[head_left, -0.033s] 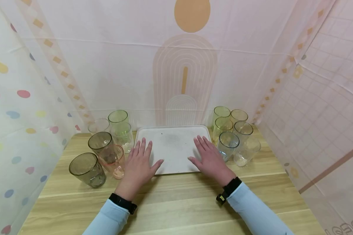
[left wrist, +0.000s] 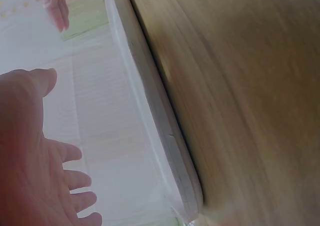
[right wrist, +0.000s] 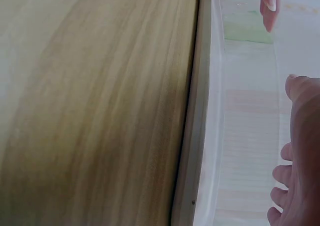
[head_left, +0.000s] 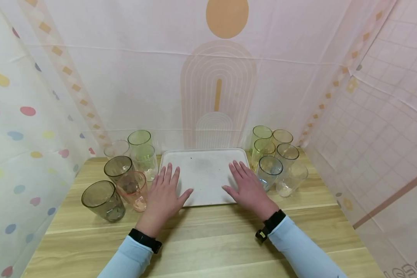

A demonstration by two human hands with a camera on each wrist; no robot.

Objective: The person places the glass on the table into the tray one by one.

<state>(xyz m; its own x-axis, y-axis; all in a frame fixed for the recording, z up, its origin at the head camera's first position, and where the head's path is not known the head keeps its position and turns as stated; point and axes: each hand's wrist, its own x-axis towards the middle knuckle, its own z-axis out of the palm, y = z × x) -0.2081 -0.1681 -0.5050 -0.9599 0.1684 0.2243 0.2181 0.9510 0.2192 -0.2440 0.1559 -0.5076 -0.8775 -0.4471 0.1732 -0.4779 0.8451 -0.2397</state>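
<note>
At the left of the head view, I am seeing a cluster of six tumblers standing upright on the wooden table (head_left: 201, 247): two grey tumblers (head_left: 103, 200), a pink tumbler (head_left: 133, 190) and clear and green ones behind. They are grouped beside the tray's left edge, apparently so that they are staying within easy reach of the hand on that side.

The left hand (head_left: 164, 197) is lying flat, palm down, with its fingers (head_left: 168, 173) straight and slightly spread, holding nothing. Its fingertips are resting over the near left corner of the white tray (head_left: 204, 170), while the heel of the hand is sitting on the table. The hand is just beside the pink tumbler; I cannot tell whether they are touching.

The tray is lying flat at the centre of the frame, its floor bare, between the two groups of tumblers.

The right hand (head_left: 248, 189) is mirroring this posture, fingers extended and holding nothing, over the tray's near right corner. To its right, six more tumblers are standing upright, the blue tumbler (head_left: 269, 172) nearest the hand.

The wrist views are showing only the tray rim (left wrist: 160, 136), the table grain and part of each palm.
</note>
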